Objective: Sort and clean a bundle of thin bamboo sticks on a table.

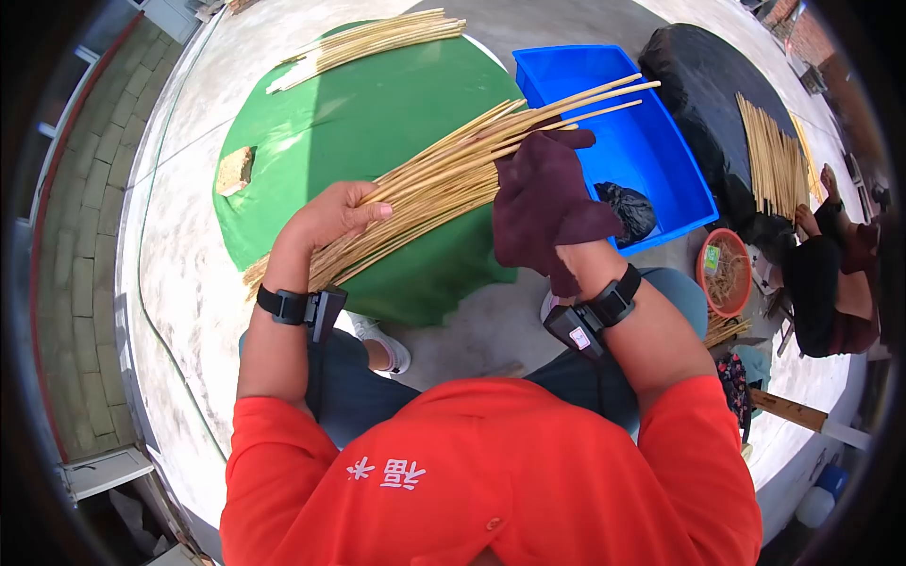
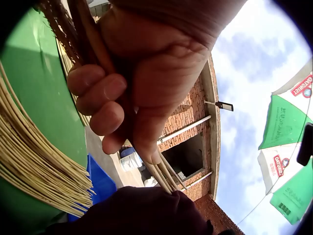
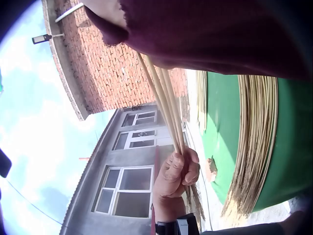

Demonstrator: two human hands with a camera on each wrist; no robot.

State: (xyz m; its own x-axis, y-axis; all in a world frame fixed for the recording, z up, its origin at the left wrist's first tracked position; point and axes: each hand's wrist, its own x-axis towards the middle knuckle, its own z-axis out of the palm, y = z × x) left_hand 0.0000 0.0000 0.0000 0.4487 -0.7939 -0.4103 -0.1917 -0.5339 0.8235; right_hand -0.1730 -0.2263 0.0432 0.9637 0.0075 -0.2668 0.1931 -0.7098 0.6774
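My left hand (image 1: 335,215) is curling its fingers and thumb around a few thin held sticks (image 3: 168,103), gripping near their rough, darker ends. My right hand (image 1: 587,266) is sitting mostly under a maroon cloth (image 1: 543,203); the cloth is covering the far part of the held sticks, and it is hiding my fingers, so I cannot tell how tightly they are closing. Below, a larger bundle (image 3: 254,137) of pale sticks is lying on a green cover (image 1: 377,123), with a blue tub (image 1: 651,170) standing beyond it.

I judge that I am wiping the held sticks. The next move is probably calling for a steady left grip while the cloth is sliding along the sticks; pressing too hard could be bending them.

From the head view, the held sticks are overlapping the bundle and are hard to separate from it. The right wrist view is showing them raised apart from it, with bare lengths running between left hand and cloth. Only the left wrist view is showing a green and white parasol (image 2: 281,122) overhead. Only the head view is showing another person (image 1: 830,274) sitting at the right, near an orange basket (image 1: 704,274).
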